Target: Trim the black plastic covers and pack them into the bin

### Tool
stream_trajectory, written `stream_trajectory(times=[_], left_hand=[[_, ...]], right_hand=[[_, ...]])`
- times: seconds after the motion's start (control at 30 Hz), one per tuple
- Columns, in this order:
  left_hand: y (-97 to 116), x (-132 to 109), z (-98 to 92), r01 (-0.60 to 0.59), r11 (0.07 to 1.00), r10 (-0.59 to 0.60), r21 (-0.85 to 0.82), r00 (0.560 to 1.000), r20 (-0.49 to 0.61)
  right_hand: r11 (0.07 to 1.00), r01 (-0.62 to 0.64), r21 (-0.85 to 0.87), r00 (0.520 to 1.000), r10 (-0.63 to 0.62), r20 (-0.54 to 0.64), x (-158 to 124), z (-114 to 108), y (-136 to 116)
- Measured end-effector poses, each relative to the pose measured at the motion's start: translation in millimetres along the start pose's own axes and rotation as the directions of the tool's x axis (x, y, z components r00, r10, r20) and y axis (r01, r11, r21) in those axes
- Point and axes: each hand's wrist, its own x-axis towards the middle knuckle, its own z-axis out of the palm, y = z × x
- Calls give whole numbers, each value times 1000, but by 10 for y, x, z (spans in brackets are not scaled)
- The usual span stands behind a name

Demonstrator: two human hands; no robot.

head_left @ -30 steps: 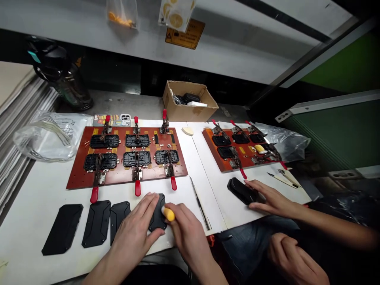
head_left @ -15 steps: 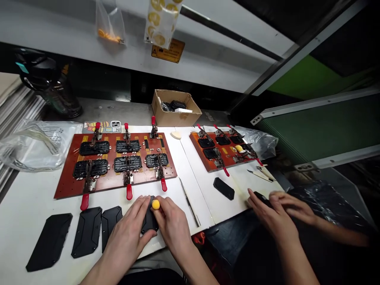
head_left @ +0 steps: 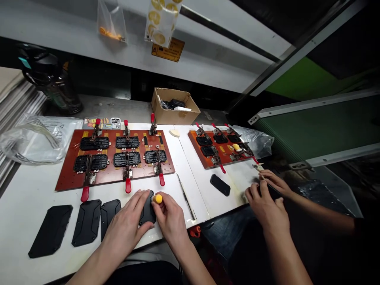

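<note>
My left hand [head_left: 126, 217] grips a black panel [head_left: 147, 209] at the table's front edge, its fingers over the far end and its thumb by the near end. My right hand [head_left: 171, 217] pinches a small piece with a round yellow end [head_left: 158, 198] at the panel's right edge. Whether the yellow end is a tool or a pad, I cannot make out. To the left lie a flat black panel [head_left: 51, 230], a ridged black panel [head_left: 86, 222] and another ridged one [head_left: 110, 211], partly behind my left hand. Tweezers [head_left: 187, 197] rest to the right.
A red-brown fixture board [head_left: 67, 174] with red-handled clamps holds several black parts. A second board [head_left: 204, 164] stands right, near a loose black panel [head_left: 220, 185]. A co-worker's hands [head_left: 264, 202] hold a dark part. A cardboard box [head_left: 175, 116] and plastic bag [head_left: 35, 138] sit behind.
My hands stay on the panel; the yellow end has shifted slightly up and right. The co-worker's hands have turned over their dark part and now hold a thin tool. The view has tilted slightly.
</note>
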Motion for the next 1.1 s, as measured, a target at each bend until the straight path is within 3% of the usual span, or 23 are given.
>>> stream_trajectory(times=[0.17,0.23,0.37,0.53,0.7,0.9,1.0,1.1], left_hand=[[-52,-12,48,-17,999,16,-33,999,-41],[-75,-11,68,-26,999,24,-27,998,-54],[-66,-7,50,-45,999,44,-12,997,-56],[-26,0,12,-31,1000,31,5,999,-40],[-18,-10,-2,-54,998,55,19,997,-60],[-19,-3,15,-70,990,78,119,995,-62],[20,-13,43,-136,956,169,261,979,-110],[93,-156,8,-153,931,211,331,966,-147]], right_hand=[[999,-14,50,985,5,175,-69,-140,-16],[998,-9,64,989,0,147,-17,-125,-7],[997,9,80,1000,-7,-21,52,-68,10],[995,-42,88,985,26,168,-97,-235,-5],[991,-44,124,999,44,8,30,-167,-46],[997,-79,11,970,74,232,-192,-341,-80],[984,-175,45,972,165,168,-336,-395,-82],[958,-224,179,971,202,131,-415,-292,-68]])
